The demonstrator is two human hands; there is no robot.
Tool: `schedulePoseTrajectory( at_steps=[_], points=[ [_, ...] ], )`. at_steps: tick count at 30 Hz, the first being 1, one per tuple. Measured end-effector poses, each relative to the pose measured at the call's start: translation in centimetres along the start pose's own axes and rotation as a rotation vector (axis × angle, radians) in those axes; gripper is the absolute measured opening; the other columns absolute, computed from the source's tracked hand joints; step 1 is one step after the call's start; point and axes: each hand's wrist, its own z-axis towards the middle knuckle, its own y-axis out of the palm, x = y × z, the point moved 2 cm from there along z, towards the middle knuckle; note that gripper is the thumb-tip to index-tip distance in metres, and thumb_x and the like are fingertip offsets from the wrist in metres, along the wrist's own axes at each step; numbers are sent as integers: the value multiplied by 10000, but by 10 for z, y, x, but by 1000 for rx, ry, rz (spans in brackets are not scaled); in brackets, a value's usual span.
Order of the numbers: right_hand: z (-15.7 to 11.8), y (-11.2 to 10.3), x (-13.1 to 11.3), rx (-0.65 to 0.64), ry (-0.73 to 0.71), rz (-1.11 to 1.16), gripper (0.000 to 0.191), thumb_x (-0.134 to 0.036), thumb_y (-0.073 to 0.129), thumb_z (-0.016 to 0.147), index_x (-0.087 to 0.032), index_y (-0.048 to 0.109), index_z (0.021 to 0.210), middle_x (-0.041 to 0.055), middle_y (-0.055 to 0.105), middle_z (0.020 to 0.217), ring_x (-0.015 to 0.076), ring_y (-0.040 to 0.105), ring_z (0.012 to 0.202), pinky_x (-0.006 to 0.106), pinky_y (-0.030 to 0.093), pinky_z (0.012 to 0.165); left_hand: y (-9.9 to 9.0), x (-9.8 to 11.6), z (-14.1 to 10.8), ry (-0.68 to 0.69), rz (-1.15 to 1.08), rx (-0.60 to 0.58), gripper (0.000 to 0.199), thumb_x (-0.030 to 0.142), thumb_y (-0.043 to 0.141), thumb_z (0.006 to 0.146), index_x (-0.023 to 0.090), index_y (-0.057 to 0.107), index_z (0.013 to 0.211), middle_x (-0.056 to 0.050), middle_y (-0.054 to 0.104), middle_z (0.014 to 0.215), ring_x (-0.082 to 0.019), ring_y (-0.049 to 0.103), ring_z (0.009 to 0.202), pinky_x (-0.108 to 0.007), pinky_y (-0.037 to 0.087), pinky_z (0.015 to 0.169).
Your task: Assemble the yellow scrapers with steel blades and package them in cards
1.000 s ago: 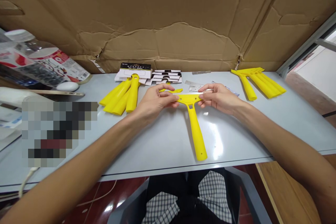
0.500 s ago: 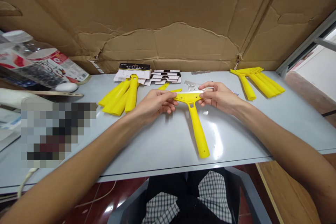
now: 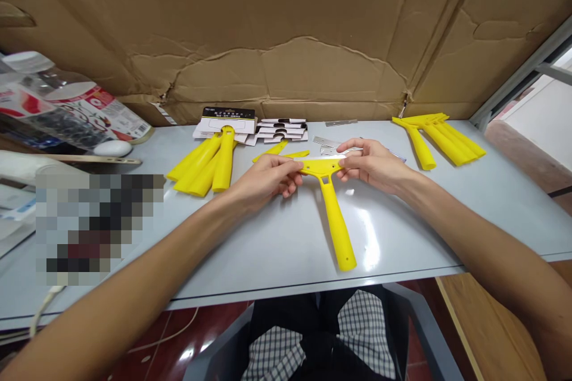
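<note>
Cardboard wall [image 3: 286, 12] behind grey table [image 3: 277, 250]. Ctr frame: our L hand [image 3: 273, 178] & R hand [image 3: 370, 165] pinch 1 yellow scraper [image 3: 336, 214] by opp. head ends, handle twd bottom. Metal blades [image 3: 327, 142] nr R hand, upper ctr.

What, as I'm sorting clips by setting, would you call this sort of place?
Probably a small, makeshift workshop: near the held yellow tool, matching handles and loose metal strips lie on a table.
</note>
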Motion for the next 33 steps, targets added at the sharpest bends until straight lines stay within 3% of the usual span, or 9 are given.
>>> schedulePoseTrajectory(
  at_steps=[17, 26, 30, 33],
  points=[
    [-1, 2, 2, 10, 8, -47, 294, -66, 786, 842, -191, 626, 1055, 50, 730, 752, 190, 764, 690, 303, 663, 671, 1, -2, -1, 8, 15, 37, 254, 233, 724, 912, 139, 740, 676, -95, 686, 660, -124, 561, 525, -255, 471, 487],
    [1, 4, 4, 11, 23, -96, 292, -66, 800, 857, -192, 627, 1056, 75, 752, 760, 198, 764, 702, 299, 657, 644, 0, -8, 3, -4, -13, 19, 246, 236, 727, 923, 143, 738, 696, -75, 682, 674, -108, 558, 517, -234, 464, 477],
    [1, -3, -3, 50, -13, -296, 183, -235, 789, 941, -199, 651, 1057, 110, 784, 832, 205, 747, 629, 319, 624, 539, 0, -7, 3, -7, -19, 14, 257, 226, 718, 935, 136, 736, 694, -67, 673, 665, -105, 563, 511, -226, 456, 468],
    [-1, -17, -21, 177, -159, -595, 110, -296, 740, 973, -205, 678, 971, 118, 801, 955, 174, 696, 533, 319, 537, 450, 0, -7, 2, -11, -12, 11, 286, 230, 704, 956, 134, 739, 689, -69, 670, 658, -104, 566, 512, -222, 452, 466]
  ],
)
